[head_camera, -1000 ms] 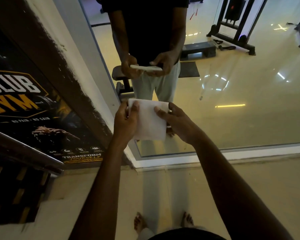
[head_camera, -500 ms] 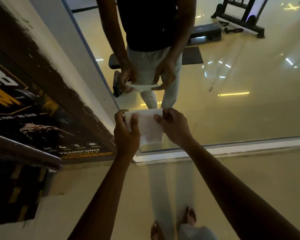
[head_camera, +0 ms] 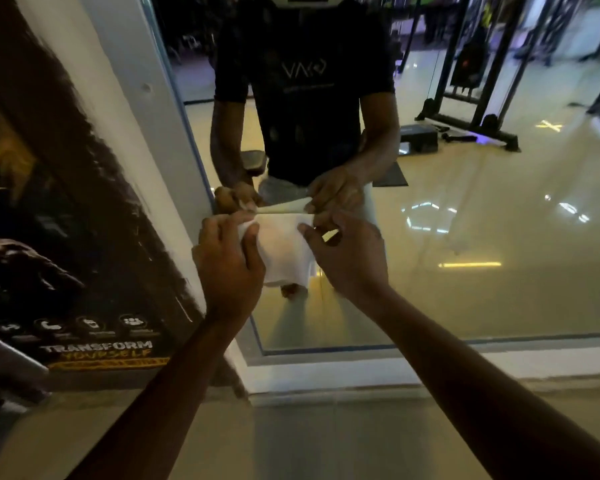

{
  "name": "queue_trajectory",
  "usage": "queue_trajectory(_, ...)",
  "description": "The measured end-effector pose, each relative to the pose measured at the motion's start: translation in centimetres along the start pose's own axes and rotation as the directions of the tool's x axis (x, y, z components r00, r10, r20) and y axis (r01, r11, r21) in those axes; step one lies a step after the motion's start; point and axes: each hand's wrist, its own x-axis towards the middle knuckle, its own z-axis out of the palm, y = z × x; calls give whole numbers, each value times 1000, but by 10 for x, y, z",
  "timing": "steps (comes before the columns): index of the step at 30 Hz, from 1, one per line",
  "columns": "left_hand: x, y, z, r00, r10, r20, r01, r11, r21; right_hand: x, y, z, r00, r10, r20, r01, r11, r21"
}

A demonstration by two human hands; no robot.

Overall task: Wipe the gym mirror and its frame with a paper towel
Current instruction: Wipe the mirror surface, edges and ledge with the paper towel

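Note:
A folded white paper towel [head_camera: 284,251] is held up in front of the gym mirror [head_camera: 482,237], close to the glass near its lower left corner. My left hand [head_camera: 227,263] grips the towel's left edge, thumb on its front. My right hand [head_camera: 349,252] pinches the right edge between thumb and fingers. The mirror's pale frame runs up the left side [head_camera: 142,109] and along the bottom [head_camera: 378,370]. The glass reflects a person in a dark shirt with both hands on the same towel.
A dark gym poster [head_camera: 66,244] covers the wall left of the frame, and a metal rail [head_camera: 4,358] juts in at the lower left. Beige floor [head_camera: 326,441] lies below. The mirror reflects a weight rack [head_camera: 471,98] and a step platform [head_camera: 418,135].
The camera has tilted up, so the reflected torso now fills the upper mirror. Both hands have kept hold of the towel and brought it nearer the glass; its upper edge is bent over.

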Motion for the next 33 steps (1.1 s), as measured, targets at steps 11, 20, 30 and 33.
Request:
queue_trajectory(11,-40,0,60,892,414,-183,-386,907,169,0,68,39,938,-249,-241,290,945,150)
queue_trajectory(20,-42,-17,97,885,463,46,-458,851,258,13,62,16,737,-573,-357,447,811,-378)
queue_trajectory(30,19,18,70,915,356,-189,-289,907,307,60,75,-28,692,-696,-193,390,585,-712)
queue_trajectory(33,-2,23,81,844,537,-6,-500,790,355,58,73,-34,703,-684,-195,378,592,-712)
